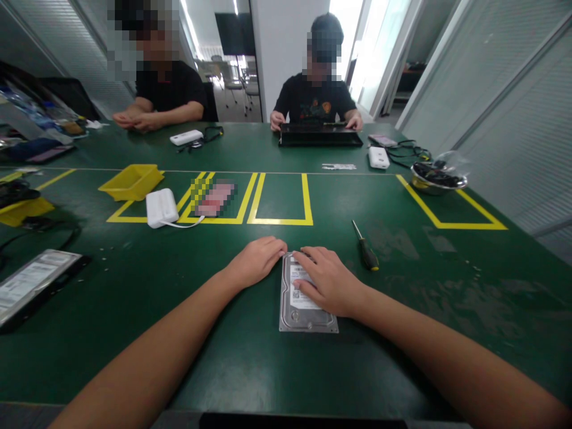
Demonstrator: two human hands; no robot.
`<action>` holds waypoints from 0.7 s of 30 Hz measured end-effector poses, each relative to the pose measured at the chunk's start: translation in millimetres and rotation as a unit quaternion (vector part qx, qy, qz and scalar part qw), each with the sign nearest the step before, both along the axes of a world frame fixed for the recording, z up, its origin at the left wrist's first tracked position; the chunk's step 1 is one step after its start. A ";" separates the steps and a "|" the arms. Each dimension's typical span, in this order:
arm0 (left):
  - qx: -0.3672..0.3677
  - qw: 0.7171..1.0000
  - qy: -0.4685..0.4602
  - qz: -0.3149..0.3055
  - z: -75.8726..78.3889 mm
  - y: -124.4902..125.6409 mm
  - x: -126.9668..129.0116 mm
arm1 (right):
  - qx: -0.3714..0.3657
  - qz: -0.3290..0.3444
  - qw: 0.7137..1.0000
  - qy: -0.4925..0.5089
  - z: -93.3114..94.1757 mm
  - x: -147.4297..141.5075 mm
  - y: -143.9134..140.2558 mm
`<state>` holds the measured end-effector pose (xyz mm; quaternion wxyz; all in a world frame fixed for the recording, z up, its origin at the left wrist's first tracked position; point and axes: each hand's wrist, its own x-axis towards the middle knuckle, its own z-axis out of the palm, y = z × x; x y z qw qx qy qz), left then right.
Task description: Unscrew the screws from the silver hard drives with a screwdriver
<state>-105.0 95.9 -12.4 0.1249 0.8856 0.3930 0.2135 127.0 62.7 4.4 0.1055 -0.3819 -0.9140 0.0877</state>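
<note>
Both my hands meet a flat, rectangular metal drive (pixel 307 313): right hand (pixel 328 283) spread open on its label, left hand (pixel 257 261) loosely curled, fingertips touching its corner.

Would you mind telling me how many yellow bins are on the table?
2: one yellow bin sits in the taped square left of centre, another yellow bin at the far left edge. Clutter there may hide more.

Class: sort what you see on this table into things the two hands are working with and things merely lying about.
In hand: hard drive, under right hand, left hand at its corner.

Lying about: screwdriver, yellow bin, white box, metal bowl, second drive.
</note>
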 end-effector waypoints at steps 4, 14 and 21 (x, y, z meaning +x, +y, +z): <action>0.005 1.000 0.007 -0.008 -0.8 0.8 -2.1 | -0.002 -0.001 1.000 -0.001 -0.9 -0.7 1.0; -0.003 1.000 -0.012 -0.019 1.5 4.6 -6.2 | 0.000 0.001 1.000 0.004 -1.8 0.3 1.4; -0.012 0.999 -0.030 -0.009 1.5 5.8 -4.1 | 0.000 0.001 1.000 0.003 -1.2 -0.1 1.6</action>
